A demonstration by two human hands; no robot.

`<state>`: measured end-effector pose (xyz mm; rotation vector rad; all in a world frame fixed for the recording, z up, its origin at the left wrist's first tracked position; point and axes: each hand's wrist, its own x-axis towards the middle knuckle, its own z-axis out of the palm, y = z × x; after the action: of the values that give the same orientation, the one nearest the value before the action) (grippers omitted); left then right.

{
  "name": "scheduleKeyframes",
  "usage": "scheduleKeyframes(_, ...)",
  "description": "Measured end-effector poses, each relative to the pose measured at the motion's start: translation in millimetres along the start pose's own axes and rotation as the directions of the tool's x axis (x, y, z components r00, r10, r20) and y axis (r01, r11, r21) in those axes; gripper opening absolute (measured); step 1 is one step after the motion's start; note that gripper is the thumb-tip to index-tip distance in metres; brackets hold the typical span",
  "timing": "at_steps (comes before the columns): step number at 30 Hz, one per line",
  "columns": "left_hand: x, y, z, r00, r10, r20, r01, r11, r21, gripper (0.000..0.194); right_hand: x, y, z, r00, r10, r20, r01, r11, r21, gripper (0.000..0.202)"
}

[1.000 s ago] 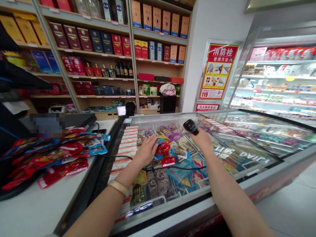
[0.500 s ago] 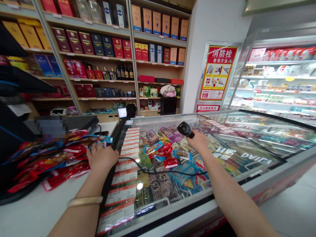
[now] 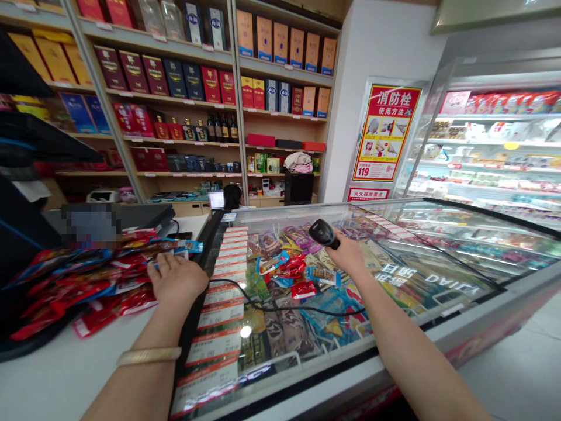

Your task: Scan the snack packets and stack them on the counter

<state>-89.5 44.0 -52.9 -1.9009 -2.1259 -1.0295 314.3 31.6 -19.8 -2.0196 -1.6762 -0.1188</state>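
Observation:
My left hand (image 3: pixel 179 279) rests with spread fingers at the right edge of a pile of red and blue snack packets (image 3: pixel 109 272) on the white counter (image 3: pixel 118 351). Nothing shows gripped in it. My right hand (image 3: pixel 346 252) is wrapped round the handle of a black barcode scanner (image 3: pixel 323 233), held over the glass-topped freezer (image 3: pixel 333 374). Between my hands, a smaller group of red and blue packets (image 3: pixel 293 268) lies on the glass. The scanner's black cable (image 3: pixel 302 308) curves across the glass below them.
Price labels (image 3: pixel 223 316) line the freezer's left side. A dark monitor (image 3: pixel 44 140) and its stand are at the left. Behind are shelves of boxes (image 3: pixel 175 76), a person's head (image 3: pixel 232 196), a wall poster (image 3: pixel 386 133) and a lit refrigerator (image 3: pixel 495 146).
My right hand and the scanner have moved slightly left. My left hand has shifted a little left, its fingers still spread beside the pile.

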Motion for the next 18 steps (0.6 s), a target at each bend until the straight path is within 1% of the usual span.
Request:
scheduleKeyframes(3, -5, 6, -4.4, 0.99, -0.057, -0.132, 0.073, 0.99, 0.119, 0.067, 0, 0, 1, 1.0, -0.012, -0.003, 0.012, 1.0, -0.004, 0.037)
scheduleKeyframes(4, -6, 9, -6.4, 0.989, -0.042, -0.145, 0.062, 0.988, 0.139, 0.065, 0, -1, 1, 1.0, -0.013, -0.004, 0.013, 1.0, -0.006, 0.037)
scheduleKeyframes(7, -10, 20, -14.0, 0.988, 0.027, -0.154, 0.004, 0.981, 0.196, 0.054, 0, -1, 2, 1.0, -0.019, 0.004, 0.019, 1.0, -0.01, 0.035)
scheduleKeyframes(9, -11, 27, -19.8, 0.988, 0.085, -0.126, -0.053, 0.97, 0.236, 0.044, 0, -1, 2, 1.0, -0.024, 0.003, 0.024, 1.0, -0.009, 0.034)
scheduleKeyframes(11, -11, 32, -26.1, 0.99, 0.109, -0.093, -0.08, 0.958, 0.274, 0.034, -1, -2, 2, 1.0, -0.03, 0.003, 0.03, 0.999, -0.011, 0.032)
scheduleKeyframes(13, -11, 33, -32.6, 0.99, 0.085, -0.114, -0.045, 0.949, 0.313, 0.031, -1, -3, 2, 0.999, -0.033, 0.009, 0.033, 0.999, -0.019, 0.031)
scheduleKeyframes(16, -8, 26, -41.3, 0.981, -0.018, -0.192, 0.087, 0.929, 0.359, 0.038, -2, -3, 3, 0.999, -0.036, 0.025, 0.037, 0.999, -0.02, 0.032)
scheduleKeyframes(18, -5, 18, -45.3, 0.978, -0.107, -0.177, 0.167, 0.913, 0.371, 0.041, -2, -4, 3, 0.999, -0.045, 0.03, 0.045, 0.999, -0.007, 0.033)
